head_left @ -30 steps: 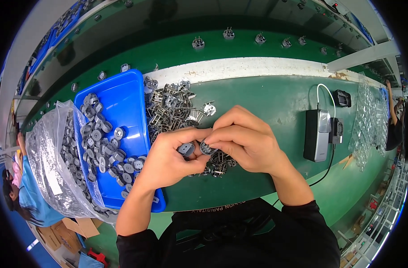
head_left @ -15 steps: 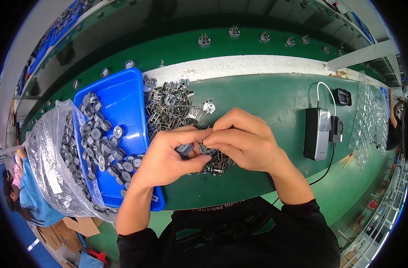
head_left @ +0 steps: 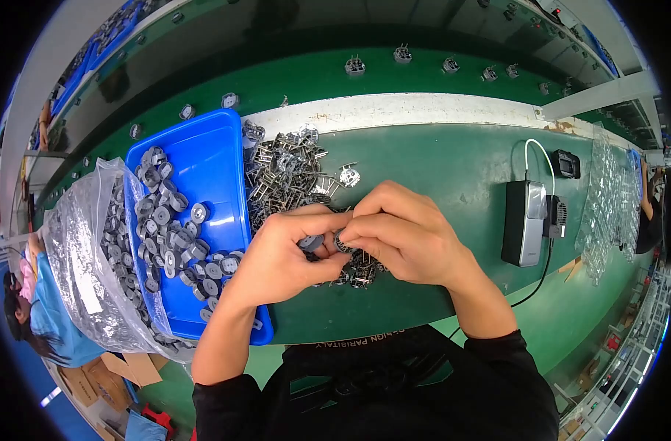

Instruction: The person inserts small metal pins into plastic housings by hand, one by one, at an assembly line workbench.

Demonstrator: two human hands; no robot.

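Close together over the green table, my two hands work on small round parts. My left hand [head_left: 285, 256] is closed, with a grey round plastic piece [head_left: 311, 242] in its curled fingers. Thumb and fingers of my right hand [head_left: 410, 239] pinch a round grey part with a dark inner face [head_left: 341, 241], which the left fingertips also touch. Beyond and beneath the hands lies a pile of metal pin parts [head_left: 284, 173]. A single pronged disc [head_left: 349, 176] rests at the pile's right edge.
Left of the pile, a blue tray [head_left: 216, 158] holds many grey round pieces, a clear plastic bag [head_left: 78, 272] of them overlapping it. A black-and-grey device [head_left: 523, 224] with cables stands at right. Beyond a white ledge [head_left: 423, 105], a green belt [head_left: 306, 77] carries spaced parts.
The parts on the belt have shifted to the right. My hands keep nearly the same pose, and the part in the right fingertips is turned slightly. The view has shifted a little.
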